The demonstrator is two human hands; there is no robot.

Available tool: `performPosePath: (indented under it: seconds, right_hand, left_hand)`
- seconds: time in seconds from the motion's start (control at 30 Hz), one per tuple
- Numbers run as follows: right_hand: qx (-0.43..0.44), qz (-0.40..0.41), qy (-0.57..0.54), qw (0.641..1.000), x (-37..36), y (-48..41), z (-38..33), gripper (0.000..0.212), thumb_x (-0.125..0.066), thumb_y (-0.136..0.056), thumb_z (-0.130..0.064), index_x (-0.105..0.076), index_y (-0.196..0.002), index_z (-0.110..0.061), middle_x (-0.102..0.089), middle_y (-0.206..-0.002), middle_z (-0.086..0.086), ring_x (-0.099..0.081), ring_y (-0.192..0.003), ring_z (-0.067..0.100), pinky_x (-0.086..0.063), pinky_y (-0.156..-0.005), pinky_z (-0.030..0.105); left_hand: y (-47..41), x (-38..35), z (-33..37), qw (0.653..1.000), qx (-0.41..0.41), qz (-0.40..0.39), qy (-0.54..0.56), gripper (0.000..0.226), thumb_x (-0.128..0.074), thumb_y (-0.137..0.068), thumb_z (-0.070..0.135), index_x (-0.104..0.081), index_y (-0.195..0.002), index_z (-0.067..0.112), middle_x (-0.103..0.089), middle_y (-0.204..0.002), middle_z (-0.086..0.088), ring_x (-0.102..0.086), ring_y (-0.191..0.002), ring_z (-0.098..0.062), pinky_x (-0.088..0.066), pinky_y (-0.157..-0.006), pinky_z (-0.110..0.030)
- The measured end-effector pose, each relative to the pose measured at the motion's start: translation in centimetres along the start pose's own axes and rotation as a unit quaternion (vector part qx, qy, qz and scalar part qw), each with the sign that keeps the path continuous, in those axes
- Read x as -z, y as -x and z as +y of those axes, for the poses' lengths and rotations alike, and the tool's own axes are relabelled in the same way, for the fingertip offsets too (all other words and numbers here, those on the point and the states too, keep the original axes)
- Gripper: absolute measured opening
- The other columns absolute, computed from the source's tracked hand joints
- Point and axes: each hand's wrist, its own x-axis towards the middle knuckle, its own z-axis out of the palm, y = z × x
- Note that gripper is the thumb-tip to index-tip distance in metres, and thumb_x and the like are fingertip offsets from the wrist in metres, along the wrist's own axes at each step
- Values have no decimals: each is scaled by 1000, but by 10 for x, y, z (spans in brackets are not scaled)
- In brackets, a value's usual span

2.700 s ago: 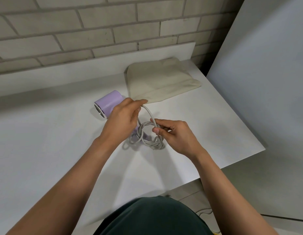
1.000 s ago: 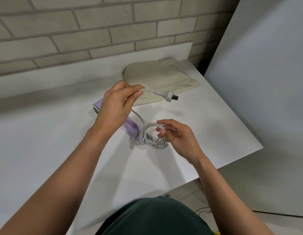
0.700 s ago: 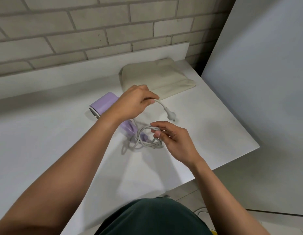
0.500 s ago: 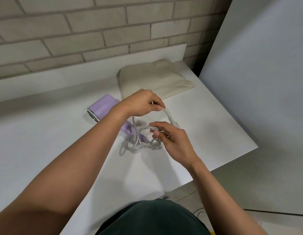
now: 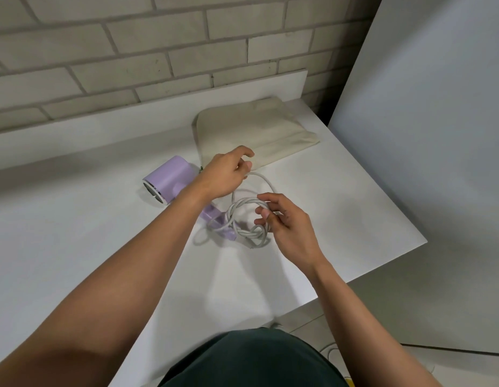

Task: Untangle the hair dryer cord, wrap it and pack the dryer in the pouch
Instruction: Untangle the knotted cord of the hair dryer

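On counter [image 5: 75,247]: left grip [image 5: 226,174] pinches cord [image 5: 266,182], right grip [image 5: 284,219] curled round its tangle. Best draw free end out gently, tangle kept slack.

Plain indoor room: white table [image 5: 75,247] against brick wall [image 5: 159,51]

One view only: a head-worn wide-angle that looked forward and steeply down, over the wearer's own torso [image 5: 251,358] at the bottom edge. Both forearms came in from the lower corners. The left hand [image 5: 223,174], right hand [image 5: 287,222] and cord [image 5: 242,201] sat near frame centre, close to the lens. The white table [image 5: 75,233] filled the left and middle. The camera faced the brick wall [image 5: 159,60] along the top, and a grey panel [image 5: 438,107] closed off the right side. Straight edges bowed toward the borders.
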Motion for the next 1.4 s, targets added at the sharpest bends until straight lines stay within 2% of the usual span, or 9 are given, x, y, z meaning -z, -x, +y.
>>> performPosePath:
  seconds: [0.1, 0.27, 0.47, 0.77, 0.87, 0.97, 1.13, 1.27, 1.4]
  right_hand:
    - [-17, 15, -36, 999, 1, -2, 2, 29, -58, -104, -10, -67, -114, -35, -72, -108, 2, -78, -87, 21, -59, -90, 55]
    - [-59, 46, -96, 993, 2, 1, 7, 33, -57, -103, -7, -67, -115, -36, -68, -108, 11, -78, -88, 26, -57, -93, 59]
    - [-97, 28, -187, 977, -5, 7, 5, 32, -57, -103, -4, -62, -125, -26, -61, -109, 13, -77, -93, 35, -62, -87, 47]
    - [-98, -30, -221, 970, -14, 14, 4, 35, -55, -105, -3, -56, -131, -26, -60, -104, 9, -76, -97, 36, -60, -83, 40]
    - [-86, -24, -157, 984, -14, 12, -1, 34, -53, -105, -4, -57, -129, -27, -60, -106, 8, -78, -91, 30, -62, -84, 41]
    - [-10, 1, 55, 998, -10, 7, -4, 39, -54, -103, -7, -56, -133, -31, -61, -102, -3, -75, -77, 20, -61, -82, 44]
    - [125, 14, 398, 909, -1, -2, -7, 33, -56, -105, -33, -59, -138, -32, -73, -113, -2, -67, -97, 29, -52, -73, 39]
    - [195, 50, 429, 881, -1, -10, -2, 24, -60, -102, -37, -71, -123, -34, -68, -97, -4, -68, -79, 31, -52, -58, 36]
    - [201, 33, 364, 909, -1, -19, 5, 24, -64, -100, -29, -74, -122, -24, -65, -90, -1, -65, -73, 29, -56, -62, 43]
  left_hand:
    - [19, 7, -11, 999, 19, 31, 31, 37, -49, -107, 33, -53, -142, 22, -66, -128, 1, -65, -113, -19, -46, -100, -31]
    - [81, 12, -23, 985, 2, 101, 140, 11, -66, -99, 33, -70, -104, 23, -72, -98, 12, -68, -93, -8, -53, -86, -21]
    - [120, -7, -26, 994, -81, 63, -33, 31, -71, -92, 50, -72, -110, 24, -67, -104, 15, -63, -97, -6, -52, -83, -27]
    - [113, -17, -4, 976, 0, 107, -189, 27, -64, -96, 44, -62, -109, 20, -64, -105, 3, -65, -91, -28, -51, -65, -37]
    - [112, -18, -4, 975, -18, 119, -186, 18, -61, -100, 33, -65, -105, 16, -64, -99, -1, -66, -85, -34, -51, -63, -40]
    - [114, -17, -6, 979, -36, 127, -156, 15, -60, -101, 27, -68, -101, 14, -64, -97, -1, -65, -78, -33, -52, -63, -42]
    - [114, -9, -7, 996, -28, 82, -34, 10, -64, -100, 27, -70, -96, 20, -64, -101, 7, -68, -79, -15, -54, -77, -43]
    - [115, 15, -13, 998, -11, -10, 54, 6, -68, -98, 24, -71, -94, 22, -73, -104, 10, -69, -82, -3, -56, -84, -35]
    - [116, 37, -14, 980, -14, -51, 192, 4, -66, -100, 13, -68, -96, 12, -80, -93, 0, -75, -97, -10, -54, -91, -25]
